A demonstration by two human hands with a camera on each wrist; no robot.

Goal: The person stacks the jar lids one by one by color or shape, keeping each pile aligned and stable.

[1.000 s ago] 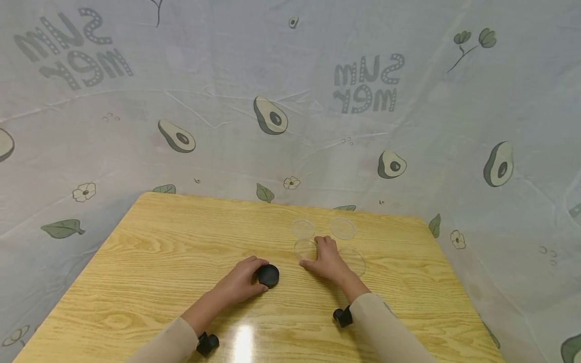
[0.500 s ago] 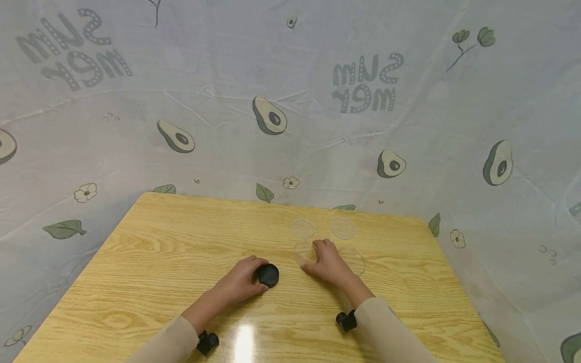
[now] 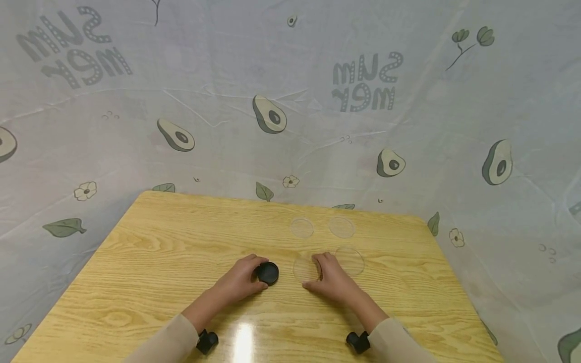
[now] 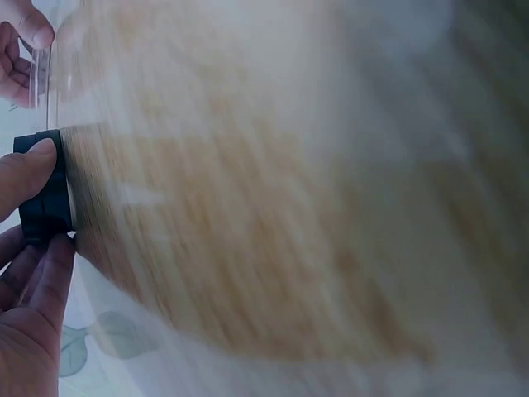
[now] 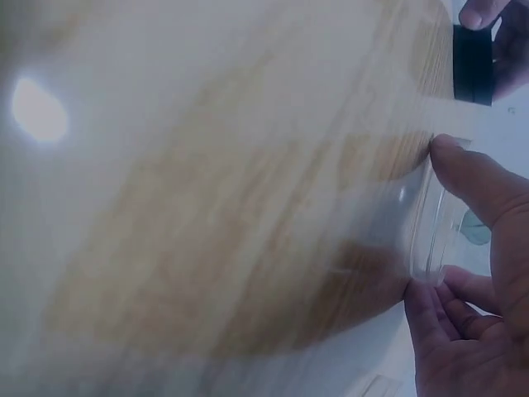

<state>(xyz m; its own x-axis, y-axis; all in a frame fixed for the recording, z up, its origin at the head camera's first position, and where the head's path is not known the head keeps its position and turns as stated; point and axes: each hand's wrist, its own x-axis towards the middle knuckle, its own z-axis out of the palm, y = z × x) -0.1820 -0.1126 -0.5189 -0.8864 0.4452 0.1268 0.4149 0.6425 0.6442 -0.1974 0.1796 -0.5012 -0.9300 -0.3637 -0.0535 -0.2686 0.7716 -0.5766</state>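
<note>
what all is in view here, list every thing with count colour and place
squat round black piece: 1, black, mid-table, held in the left grip
clear round held piece: 1, colourless, right of the black piece, held in the right grip
clear round front piece: 1, colourless, just beyond the right grip
clear round back pieces: 2, colourless, side by side near the far edge
wood-grain table: 1, yellow, under everything
printed cloth backdrop: 1, pale grey, behind the table
wrist cameras: 2, black, at the cuffs
sleeves: 2, beige, bottom edge
grips: 2, bare hands, centre
</note>
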